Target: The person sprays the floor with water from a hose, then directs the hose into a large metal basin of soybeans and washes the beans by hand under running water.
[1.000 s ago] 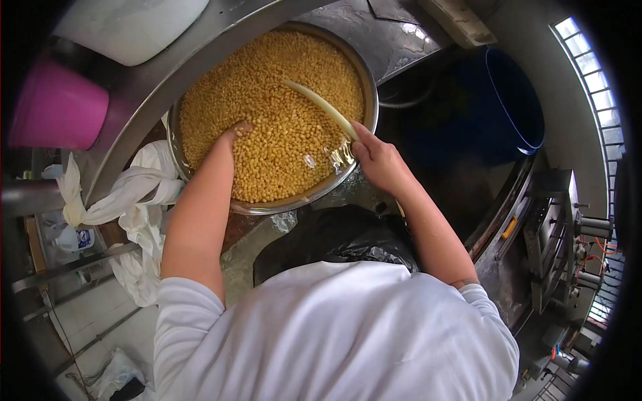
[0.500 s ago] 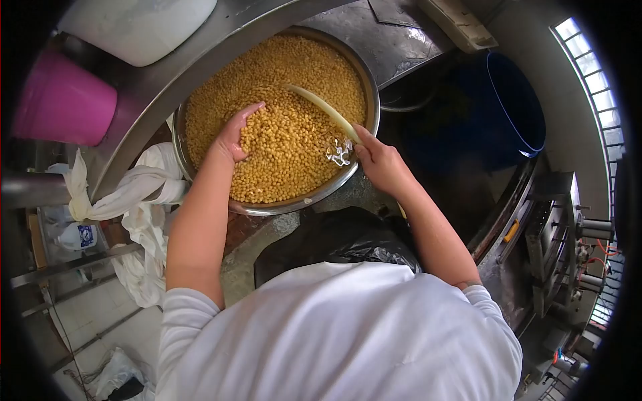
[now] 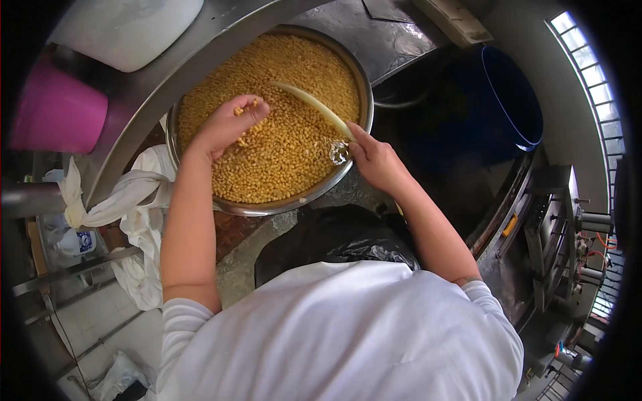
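Note:
A wide metal basin (image 3: 369,100) is full of wet yellow beans (image 3: 274,167) that look like soybeans. Over its left part my left hand (image 3: 231,120) is turned palm inward, fingers loosely curled and apart. A few beans cling to or drop from its fingers. My right hand (image 3: 378,159), at the right rim, is closed around a pale hose (image 3: 314,103). The hose curves across the basin, and its far end lies over the beans near the middle. Clear water (image 3: 339,152) glints just left of my right hand.
A pink bucket (image 3: 63,107) and a white container (image 3: 127,30) stand at upper left. White cloth (image 3: 137,194) hangs knotted left of the basin. A large blue barrel (image 3: 498,100) is at the right, machinery (image 3: 552,234) below it. Black plastic (image 3: 321,240) covers my front.
My left hand has risen out of the beans and turned over, shedding the heap it cupped. The hose remains in my right hand, and the view has shifted slightly.

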A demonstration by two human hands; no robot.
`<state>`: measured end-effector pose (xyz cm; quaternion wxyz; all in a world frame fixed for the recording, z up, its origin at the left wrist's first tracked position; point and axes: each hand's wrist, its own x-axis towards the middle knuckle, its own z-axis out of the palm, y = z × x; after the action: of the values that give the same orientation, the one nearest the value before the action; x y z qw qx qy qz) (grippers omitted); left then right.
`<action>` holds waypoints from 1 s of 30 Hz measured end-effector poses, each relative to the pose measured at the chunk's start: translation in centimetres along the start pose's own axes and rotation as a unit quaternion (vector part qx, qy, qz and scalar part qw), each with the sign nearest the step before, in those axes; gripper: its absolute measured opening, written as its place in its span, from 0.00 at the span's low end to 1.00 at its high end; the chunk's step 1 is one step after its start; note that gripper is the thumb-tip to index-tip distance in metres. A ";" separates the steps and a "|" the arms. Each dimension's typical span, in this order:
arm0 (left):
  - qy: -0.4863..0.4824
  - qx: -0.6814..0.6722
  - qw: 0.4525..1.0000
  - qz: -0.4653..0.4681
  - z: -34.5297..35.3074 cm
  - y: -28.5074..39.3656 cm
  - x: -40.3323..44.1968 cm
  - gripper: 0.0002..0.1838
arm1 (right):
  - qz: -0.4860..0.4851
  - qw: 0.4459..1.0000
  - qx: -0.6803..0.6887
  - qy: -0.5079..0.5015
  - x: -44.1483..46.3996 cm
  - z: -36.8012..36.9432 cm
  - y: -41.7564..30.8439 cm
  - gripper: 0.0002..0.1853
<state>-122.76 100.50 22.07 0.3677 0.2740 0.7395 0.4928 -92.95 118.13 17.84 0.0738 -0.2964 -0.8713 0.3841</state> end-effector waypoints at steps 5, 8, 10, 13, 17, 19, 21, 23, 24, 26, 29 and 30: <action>-0.058 0.404 0.904 0.127 -0.2 2.6 -2.3 0.27 | 0.007 1.000 -0.007 -0.004 -0.1 -0.1 -0.4 0.27; -0.079 0.454 0.866 0.196 1.3 3.2 -4.3 0.19 | 0.004 1.000 0.001 -0.001 -0.1 -0.1 -0.4 0.27; -0.134 0.469 0.855 0.178 2.8 3.4 -5.5 0.15 | 0.002 1.000 0.012 -0.004 0.0 0.0 -0.2 0.27; -0.196 0.465 0.846 0.170 4.3 2.0 -7.0 0.15 | 0.009 1.000 0.007 -0.010 -0.1 -0.2 -0.4 0.27; -0.258 0.484 0.827 0.126 5.6 0.3 -6.9 0.19 | 0.003 1.000 0.004 -0.005 0.0 -0.1 -0.2 0.27; -0.261 0.492 0.824 0.101 6.1 -0.1 -6.9 0.20 | 0.013 1.000 0.005 -0.010 0.0 -0.2 -0.3 0.27; -0.243 0.528 0.811 0.058 6.6 -0.6 -6.7 0.22 | 0.007 1.000 0.006 -0.005 0.0 0.1 0.1 0.27; -0.251 0.539 0.803 0.033 6.8 -1.5 -5.8 0.22 | 0.001 1.000 0.006 0.000 0.1 0.2 0.3 0.27; -0.259 0.549 0.795 0.007 6.9 -2.2 -5.2 0.23 | -0.002 1.000 0.007 0.002 0.1 0.3 0.4 0.27; -0.254 0.572 0.779 -0.001 7.2 -4.6 -4.2 0.23 | -0.005 1.000 0.007 0.003 0.0 0.3 0.4 0.27; -0.262 0.605 0.750 -0.040 7.0 -4.8 -2.9 0.22 | -0.006 1.000 0.007 0.004 0.0 0.2 0.3 0.27; -0.275 0.614 0.736 -0.071 6.9 -4.7 -2.4 0.20 | -0.005 1.000 0.006 0.004 0.0 0.2 0.2 0.27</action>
<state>-115.91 100.57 16.69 0.3405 0.5107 0.7656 -0.1927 -92.94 118.11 17.49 0.0810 -0.2931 -0.8702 0.3877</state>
